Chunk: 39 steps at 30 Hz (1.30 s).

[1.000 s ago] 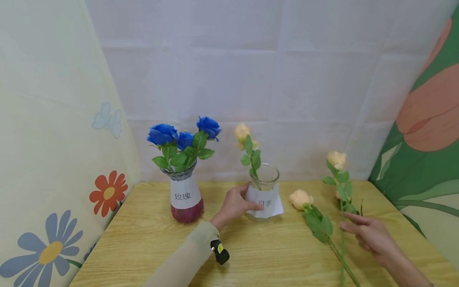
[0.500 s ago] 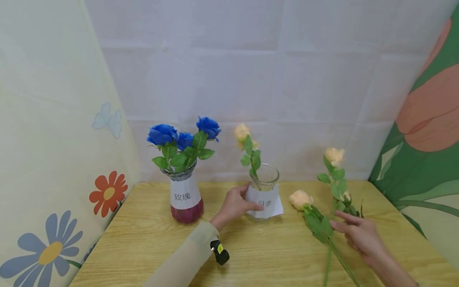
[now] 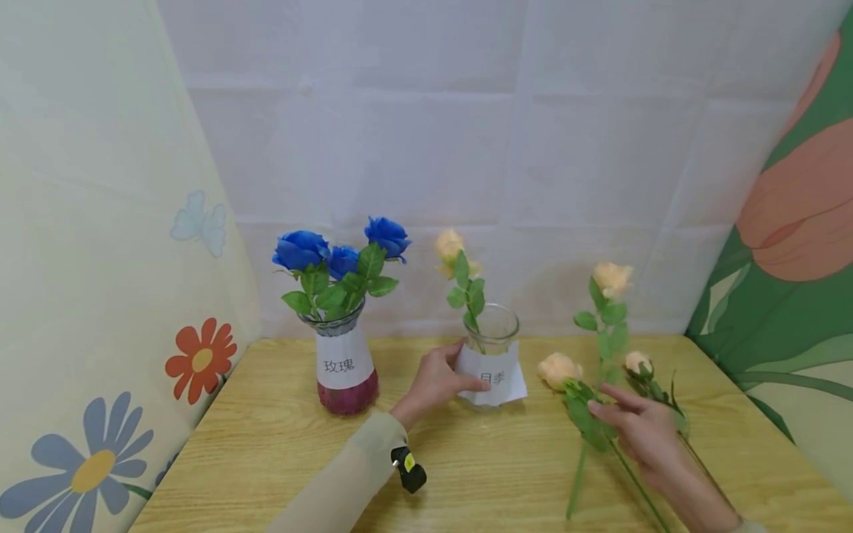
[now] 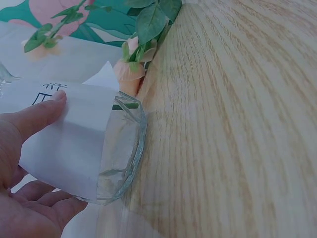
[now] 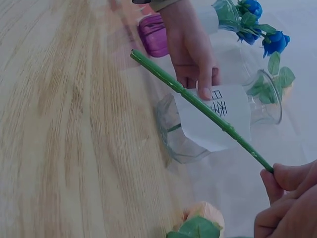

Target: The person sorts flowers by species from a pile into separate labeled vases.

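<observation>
My left hand grips a clear glass vase with a white paper label around it. Its thumb lies across the label in the left wrist view. One stem with peach blooms leans in that vase. My right hand pinches the green stem of a peach rose between thumb and finger. That rose stands upright above the table, bloom up, with its cut end pointing down. Near the right hand lie a peach rose and a smaller peach rose; the hand partly covers their stems.
A second labelled vase with a purple-red base stands left of my left hand, with blue roses in it. The wooden table ends at a white cloth backdrop. Floral panels flank the sides.
My right hand has moved left and slightly up with the peach rose, and the stem's lower end has come into view. My left hand stays on the vase.
</observation>
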{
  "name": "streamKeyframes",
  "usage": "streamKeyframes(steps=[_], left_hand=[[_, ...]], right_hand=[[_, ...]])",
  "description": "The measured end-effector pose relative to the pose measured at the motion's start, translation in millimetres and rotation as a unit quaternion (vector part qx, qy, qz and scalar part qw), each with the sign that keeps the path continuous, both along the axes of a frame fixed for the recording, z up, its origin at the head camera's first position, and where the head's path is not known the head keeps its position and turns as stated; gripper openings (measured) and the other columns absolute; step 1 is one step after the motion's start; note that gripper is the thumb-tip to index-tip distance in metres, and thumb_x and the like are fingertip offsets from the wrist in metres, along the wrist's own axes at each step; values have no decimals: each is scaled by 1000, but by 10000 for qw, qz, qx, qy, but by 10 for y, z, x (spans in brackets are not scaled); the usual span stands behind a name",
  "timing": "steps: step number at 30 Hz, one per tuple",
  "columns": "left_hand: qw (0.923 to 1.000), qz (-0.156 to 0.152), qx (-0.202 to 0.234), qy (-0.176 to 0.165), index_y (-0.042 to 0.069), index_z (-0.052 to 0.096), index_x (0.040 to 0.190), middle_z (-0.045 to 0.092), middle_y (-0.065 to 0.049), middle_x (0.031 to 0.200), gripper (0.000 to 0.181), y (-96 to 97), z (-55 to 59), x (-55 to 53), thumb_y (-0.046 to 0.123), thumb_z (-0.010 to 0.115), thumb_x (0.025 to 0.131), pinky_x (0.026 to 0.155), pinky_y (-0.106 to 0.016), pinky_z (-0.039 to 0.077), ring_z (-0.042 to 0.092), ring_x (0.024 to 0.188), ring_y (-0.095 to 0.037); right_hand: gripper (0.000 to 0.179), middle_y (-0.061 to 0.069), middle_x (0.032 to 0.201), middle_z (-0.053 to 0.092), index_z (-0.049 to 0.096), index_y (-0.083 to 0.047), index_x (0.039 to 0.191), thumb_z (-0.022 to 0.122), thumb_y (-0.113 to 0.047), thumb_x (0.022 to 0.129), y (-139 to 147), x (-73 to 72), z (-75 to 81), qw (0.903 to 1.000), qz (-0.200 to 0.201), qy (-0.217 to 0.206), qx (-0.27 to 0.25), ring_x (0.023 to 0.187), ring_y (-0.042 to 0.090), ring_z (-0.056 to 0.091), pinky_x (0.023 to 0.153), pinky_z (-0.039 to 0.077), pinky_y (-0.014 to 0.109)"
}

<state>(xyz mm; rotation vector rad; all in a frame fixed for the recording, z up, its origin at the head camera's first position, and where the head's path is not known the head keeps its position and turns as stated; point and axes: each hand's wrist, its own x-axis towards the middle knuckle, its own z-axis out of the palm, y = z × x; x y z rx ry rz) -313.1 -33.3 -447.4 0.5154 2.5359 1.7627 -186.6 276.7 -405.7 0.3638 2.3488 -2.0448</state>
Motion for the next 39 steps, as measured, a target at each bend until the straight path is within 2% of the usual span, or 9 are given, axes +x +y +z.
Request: streamKeyframes(steps=[7, 20, 25, 30, 35, 39], left_hand=[[10000, -33, 28, 35, 8, 55, 153, 68, -9, 138, 91, -10, 16, -3, 22, 99, 75, 103, -46, 54, 67, 123, -29], [10000, -30, 32, 16, 7, 54, 153, 67, -9, 140, 91, -5, 26, -2, 23, 99, 75, 103, -46, 54, 66, 123, -29], [10000, -30, 15, 30, 6, 55, 153, 68, -10, 138, 91, -9, 16, 9, 22, 99, 75, 102, -46, 55, 67, 122, -29], [10000, -25, 43, 16, 7, 54, 153, 68, -9, 139, 91, -9, 8, 4, 23, 99, 75, 103, -47, 54, 66, 123, -29], [9999, -57, 24, 79, 7, 56, 152, 69, -9, 137, 90, -3, -7, -1, 22, 99, 75, 101, -46, 55, 68, 120, -28], [9998, -78, 74, 167, 6, 57, 150, 72, -11, 131, 89, 6, -12, -1, 19, 99, 73, 97, -43, 58, 70, 115, -27]], right_hand=[[66, 0, 97, 77, 46, 0, 155, 77, -17, 99, -173, -65, 55, 9998, -56, 196, 3, 40, 2, 27, 37, 28, 20], [62, 1, 100, 77, 51, -6, 155, 76, -19, 99, -450, -178, 171, 9983, -39, 563, 126, 40, 3, 27, 39, 27, 20], [60, 4, 96, 76, 53, -5, 153, 76, -19, 100, -555, -290, 214, 9965, -134, 815, 127, 40, 5, 28, 40, 29, 21], [58, 1, 92, 75, 55, -5, 151, 77, -17, 99, -634, -432, 298, 9933, -236, 1126, 138, 40, 4, 29, 39, 28, 21], [55, -4, 87, 74, 58, -8, 150, 77, -16, 99, -697, -538, 415, 9912, -341, 1270, -146, 41, 3, 28, 38, 27, 21], [55, -4, 84, 75, 58, -7, 150, 76, -14, 99, -736, -625, 537, 9867, -325, 1545, -389, 40, 2, 28, 38, 26, 20]])
